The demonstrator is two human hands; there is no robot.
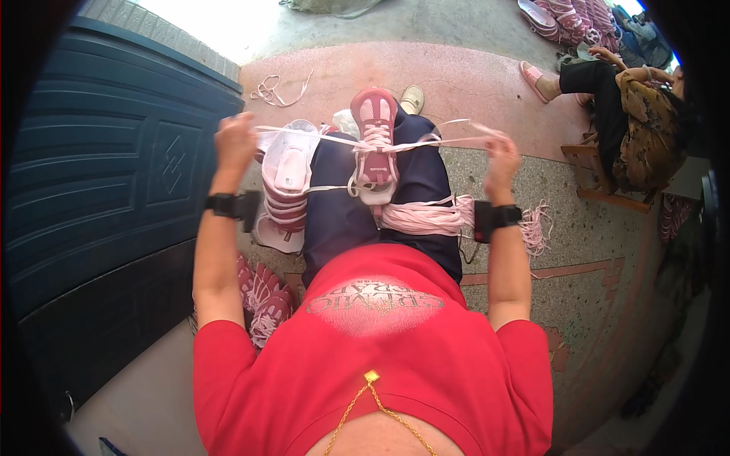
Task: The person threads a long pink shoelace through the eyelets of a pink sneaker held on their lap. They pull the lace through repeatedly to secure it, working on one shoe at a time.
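Note:
A pink sneaker (375, 114) rests on my lap between my thighs, toe pointing away from me and laces crossing its front. My left hand (236, 143) is out to the left with its fingers closed on one end of the pale pink shoelace (449, 141). On the other side my right hand (502, 159) pinches the opposite end. Both lace ends stretch sideways from the shoe's upper eyelets, and another loop hangs at the left of its tongue. A bundle of pale pink laces (426, 219) lies across my right thigh.
Stacked pink and white shoes (287, 171) stand beside my left thigh, with more shoes (270, 304) below. A loose lace (281, 90) lies on the floor ahead. The blue door (122, 144) is at left. Another person (646, 121) sits on a wooden stool at right, near piled shoes (570, 19).

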